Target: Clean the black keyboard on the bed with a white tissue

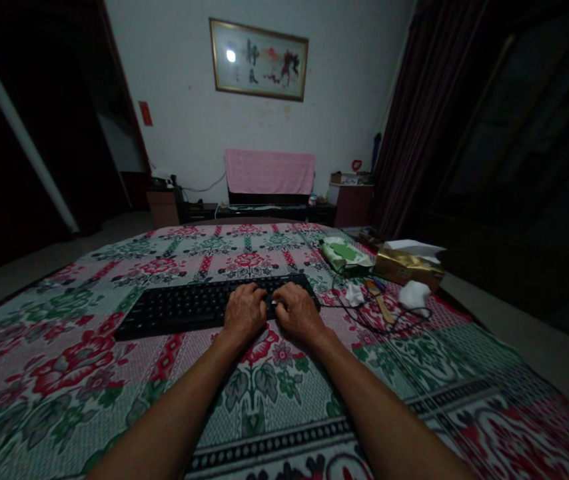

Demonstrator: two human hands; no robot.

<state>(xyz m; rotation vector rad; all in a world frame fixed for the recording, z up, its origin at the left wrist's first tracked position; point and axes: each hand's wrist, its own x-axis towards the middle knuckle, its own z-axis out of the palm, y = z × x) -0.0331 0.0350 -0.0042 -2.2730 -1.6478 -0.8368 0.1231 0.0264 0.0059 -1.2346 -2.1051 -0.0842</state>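
A left hand (244,311) and right hand (295,310), fingers loosely bent and unclamped, rested on the right part of a long black plastic keyboard (179,305), midway across a red-and-green floral cloth-covered desk (89,393). Farther right lay a crumpled white tissue (414,295), a shiny gold box (404,268) and a green-and-white soft packet (343,253).

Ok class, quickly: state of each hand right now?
Left hand: loosely curled on the keyboard; any grip cannot be told.
Right hand: loosely curled near the keyboard's right end; any grip cannot be told.
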